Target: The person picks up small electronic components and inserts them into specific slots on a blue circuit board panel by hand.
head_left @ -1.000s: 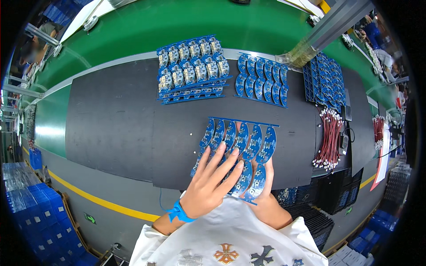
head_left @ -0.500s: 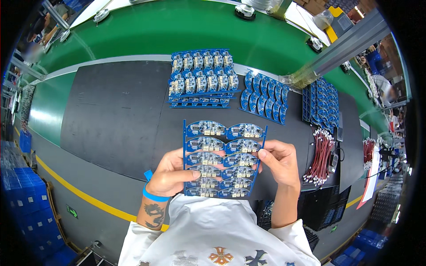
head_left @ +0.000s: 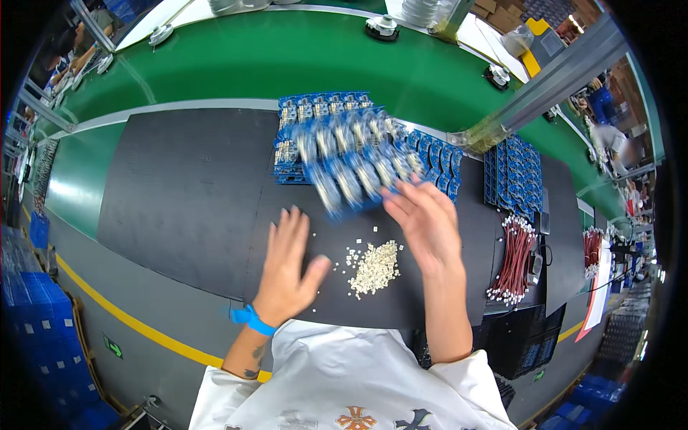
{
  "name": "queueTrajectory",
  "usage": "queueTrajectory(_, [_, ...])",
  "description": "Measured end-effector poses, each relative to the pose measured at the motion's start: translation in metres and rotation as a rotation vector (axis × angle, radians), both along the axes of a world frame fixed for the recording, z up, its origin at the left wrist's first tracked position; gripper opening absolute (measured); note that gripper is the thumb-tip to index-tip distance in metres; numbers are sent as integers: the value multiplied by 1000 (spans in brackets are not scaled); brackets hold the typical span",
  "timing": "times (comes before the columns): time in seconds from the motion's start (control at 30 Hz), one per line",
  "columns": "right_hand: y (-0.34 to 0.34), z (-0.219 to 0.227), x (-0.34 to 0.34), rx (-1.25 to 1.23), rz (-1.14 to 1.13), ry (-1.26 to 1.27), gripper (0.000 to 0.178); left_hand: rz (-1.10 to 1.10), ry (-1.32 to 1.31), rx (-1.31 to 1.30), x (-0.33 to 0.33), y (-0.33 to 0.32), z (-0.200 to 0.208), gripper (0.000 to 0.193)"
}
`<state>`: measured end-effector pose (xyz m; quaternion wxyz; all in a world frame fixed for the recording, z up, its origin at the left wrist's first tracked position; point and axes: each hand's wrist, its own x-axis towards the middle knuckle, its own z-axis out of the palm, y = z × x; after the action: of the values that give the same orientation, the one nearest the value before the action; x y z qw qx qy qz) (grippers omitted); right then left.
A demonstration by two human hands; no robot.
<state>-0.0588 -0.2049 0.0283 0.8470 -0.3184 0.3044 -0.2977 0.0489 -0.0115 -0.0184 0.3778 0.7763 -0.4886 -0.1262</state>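
A blue circuit board panel [head_left: 351, 166], smeared by motion, is tilted over the stack of similar panels [head_left: 322, 104] at the back middle. My right hand [head_left: 432, 228] grips it by its near right corner. My left hand [head_left: 290, 266] is off the panel, fingers spread, palm down over the black mat and holding nothing. Between my hands lies a loose pile of small cream connectors [head_left: 376, 271], with several scattered around it. Part of the stack is hidden behind the moving panel.
To the right of the stack lies another panel [head_left: 443, 161], face differing. Further right stand a stack of blue panels [head_left: 512, 172] and a bundle of red wires [head_left: 512, 261] with white ends. A metal post [head_left: 545, 79] rises behind them. Green belt [head_left: 236, 64] runs beyond the black mat [head_left: 186, 193].
The panel, held in both hands before, has swung forward and up toward the stack in my right hand. My left hand has let go. The connector pile has come into sight.
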Motion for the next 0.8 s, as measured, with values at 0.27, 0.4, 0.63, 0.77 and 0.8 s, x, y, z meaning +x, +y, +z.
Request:
queueTrajectory(0.27, [4,-15,63,-83,64,31,17,-193,-133,98,-51,-20,-6,69])
queueTrajectory(0.4, [0,-12,18,-399,51,382,28,-148,-183,100,-50,-22,-8,66])
queueTrajectory(0.63, [-46,-82,-44,-1366,-313,1457,69,-205,-179,-8,-63,-51,-11,51])
queueTrajectory(0.77, [-50,-83,-44,-1321,-349,1359,66,-235,-140,-83,-70,-61,-13,43])
queueTrajectory(0.8, [-52,-84,-46,-1348,-381,1319,63,-226,-126,-111,-71,-61,-11,39])
